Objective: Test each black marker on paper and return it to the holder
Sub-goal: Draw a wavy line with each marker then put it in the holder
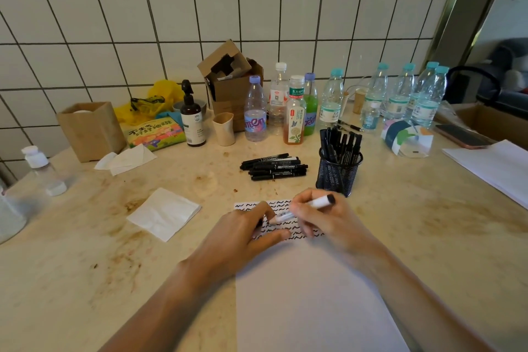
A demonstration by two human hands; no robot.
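Grip: right hand [323, 220] curls around a marker [311, 205], fingers wrapped on the middle of the barrel; left hand [243, 234] has finger and thumb closed at the marker's near tip, on the cap or tip, blur hides which.
Marker axis: lies low over the paper, tilted; black end points up-right toward the holder, pale end down-left into the left fingers.
Marker place: over the top edge of the paper [308, 294], above the rows of black squiggles [297, 233].
Key relation: holder [339, 173] stands just beyond and slightly right of the right hand, so the right hand is the nearer one for the return.
Step, judged: either uncapping before a test stroke or recapping after one; cannot tell which.
Holder: mesh cup, upright, already holding many markers standing on end.
Pile: loose markers [274, 167] lie flat in a stack left of the holder, axes roughly left-right, apart from both hands.
Progress, judged: well along; several squiggle rows are filled, yet a pile remains.
Surroundings: napkin [164, 213] left of the paper; bottles [294, 111] along the tiled wall.
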